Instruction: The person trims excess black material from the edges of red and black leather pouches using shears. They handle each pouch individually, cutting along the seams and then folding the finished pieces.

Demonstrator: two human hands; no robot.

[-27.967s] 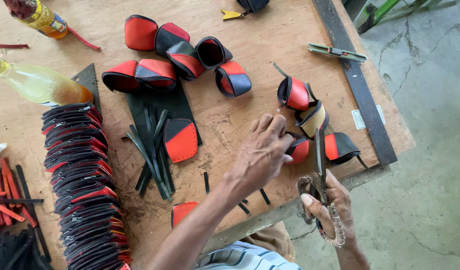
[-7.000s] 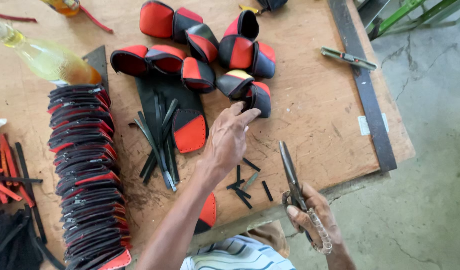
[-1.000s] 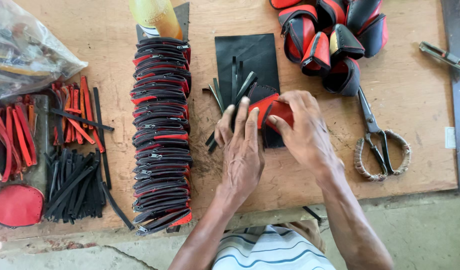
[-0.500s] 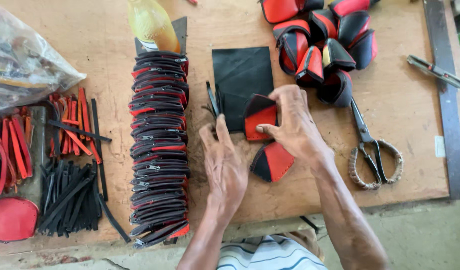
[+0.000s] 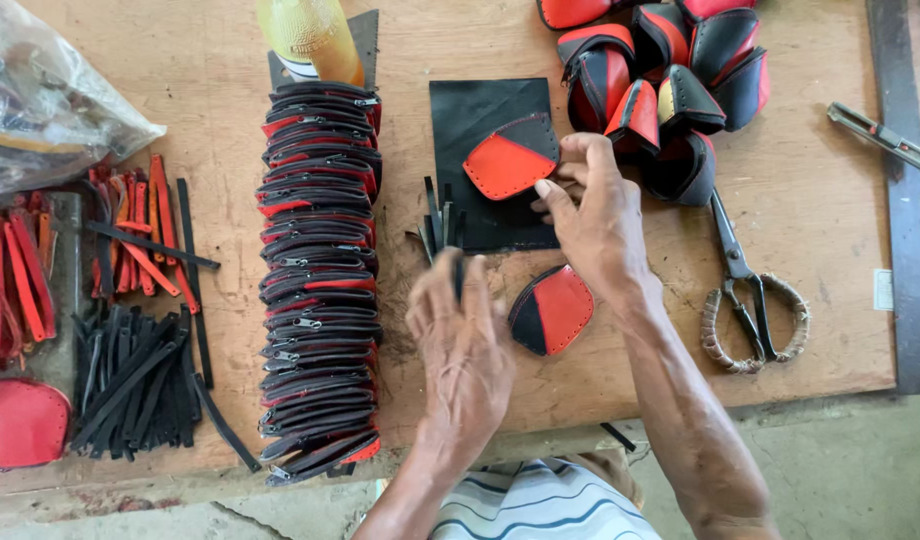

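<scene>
Workbench [image 5: 230, 60]: right hand [image 5: 595, 215] pinches red-and-black leather piece [image 5: 510, 160]; left hand [image 5: 465, 345] half-open.

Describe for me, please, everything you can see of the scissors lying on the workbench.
The scissors lie flat on the wooden workbench, to the right of the person's right hand, untouched by either hand. Their blades are dark metal, closed, pointing up towards the pile of red and black pouches, the tips right at its lower edge. The two loop handles, nearest the bench's front edge, are wrapped in pale cord or tape. The metal looks dull and worn.
</scene>
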